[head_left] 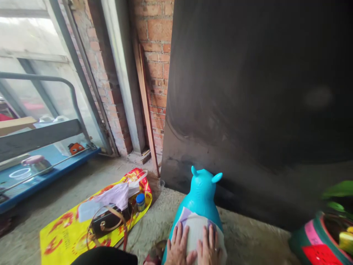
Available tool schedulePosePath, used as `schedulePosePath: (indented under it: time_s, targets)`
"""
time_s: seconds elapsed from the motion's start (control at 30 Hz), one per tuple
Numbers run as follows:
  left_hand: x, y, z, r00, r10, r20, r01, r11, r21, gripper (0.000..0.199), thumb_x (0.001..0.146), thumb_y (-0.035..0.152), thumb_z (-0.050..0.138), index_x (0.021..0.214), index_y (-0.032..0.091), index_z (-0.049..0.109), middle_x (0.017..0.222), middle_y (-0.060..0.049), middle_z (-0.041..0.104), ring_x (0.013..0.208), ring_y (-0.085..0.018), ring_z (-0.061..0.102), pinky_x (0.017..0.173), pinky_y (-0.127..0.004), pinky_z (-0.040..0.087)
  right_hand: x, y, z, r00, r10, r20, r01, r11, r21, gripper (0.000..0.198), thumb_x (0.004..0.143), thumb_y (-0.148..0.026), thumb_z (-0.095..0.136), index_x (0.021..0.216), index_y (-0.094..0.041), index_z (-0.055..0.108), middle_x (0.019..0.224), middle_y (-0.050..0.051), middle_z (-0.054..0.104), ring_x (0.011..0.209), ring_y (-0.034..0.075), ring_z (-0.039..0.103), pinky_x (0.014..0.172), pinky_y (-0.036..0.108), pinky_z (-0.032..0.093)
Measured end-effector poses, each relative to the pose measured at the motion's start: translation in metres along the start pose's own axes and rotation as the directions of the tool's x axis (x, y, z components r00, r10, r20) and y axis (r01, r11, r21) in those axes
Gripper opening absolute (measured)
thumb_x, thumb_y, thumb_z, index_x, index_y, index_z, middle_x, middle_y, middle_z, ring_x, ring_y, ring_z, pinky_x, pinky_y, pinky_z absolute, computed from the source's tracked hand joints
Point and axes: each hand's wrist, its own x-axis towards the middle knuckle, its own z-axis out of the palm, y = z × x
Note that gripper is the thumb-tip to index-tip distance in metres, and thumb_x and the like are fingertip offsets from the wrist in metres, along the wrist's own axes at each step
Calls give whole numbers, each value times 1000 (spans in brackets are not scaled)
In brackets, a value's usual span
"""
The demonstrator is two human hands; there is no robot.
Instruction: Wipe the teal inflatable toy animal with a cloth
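- Both hands lay flat on a pale cloth [196, 230] spread over the back of a turquoise toy animal [202, 191] at the bottom middle of the view.
- The left hand [178, 246] pressed on the cloth's left part, fingers straight and slightly spread, gripping nothing.
- The right hand [209, 246] lay just beside it on the cloth's right part, fingers likewise straight and close together, a ring on one finger; the thumbs met near the lower edge.
- The cloth reached beyond the fingertips toward the toy's neck; its head with two small ears pointed away from the person, toward a big dark panel [259, 92].
- The toy stood on a rough concrete floor [162, 221], close to the panel's foot.
- To the left on the floor lay a yellow and red bag [63, 235] with a dark handbag [106, 222], a white cloth and a small blue-capped jar [140, 201] on it.
- Behind stood a brick wall [156, 44] with planks leaning on it, and at far left a blue shelf [41, 176] under a metal rail.
- At the right edge a painted pot [311, 239] with green leaves was cut off by the frame.
- The wrists and the toy's lower body ran out of view, and a dark shape at the bottom edge could not be made out.
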Motion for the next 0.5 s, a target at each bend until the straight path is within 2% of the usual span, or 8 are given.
schedulePosePath:
  time_s: [0.1,0.2,0.3,0.43,0.5]
  targets:
    - [16,-2,0,1000,-14,20,14,1000,9,85,76,57,44,148,24,14,158,-6,-1,147,-27,0,114,-57,19,24,-19,8,997,-2,74,12,991,-131,53,94,-33,19,139,-22,44,151,9,32,137,34,33,97,59,41]
    - [31,1,-6,999,-31,3,31,1000,0,84,77,55,42,149,23,13,158,-6,-4,147,-27,-1,113,-57,19,53,-29,-4,989,-24,146,52,980,-192,53,94,-34,22,145,-23,31,156,7,19,142,31,20,105,58,32]
    - [41,5,-12,1000,-27,3,27,1000,-3,85,76,55,41,149,23,11,158,-6,-5,147,-26,-3,114,-55,19,68,-33,-14,987,-4,159,38,976,-214,53,95,-35,21,147,-23,23,157,7,11,144,30,12,107,59,29]
    - [40,5,-14,1000,-8,-8,8,1000,-16,87,76,60,39,149,23,10,158,-6,-6,146,-25,-5,114,-55,19,59,-32,-12,984,32,173,-4,987,-162,53,96,-36,15,147,-26,22,157,5,11,143,30,15,102,64,32]
    - [35,-2,-11,1000,15,22,-15,1000,-20,91,74,61,41,149,22,8,158,-6,-7,146,-27,-5,114,-56,20,44,-26,-5,992,39,116,-28,995,-94,54,95,-37,13,145,-27,31,155,8,22,140,34,25,95,69,36]
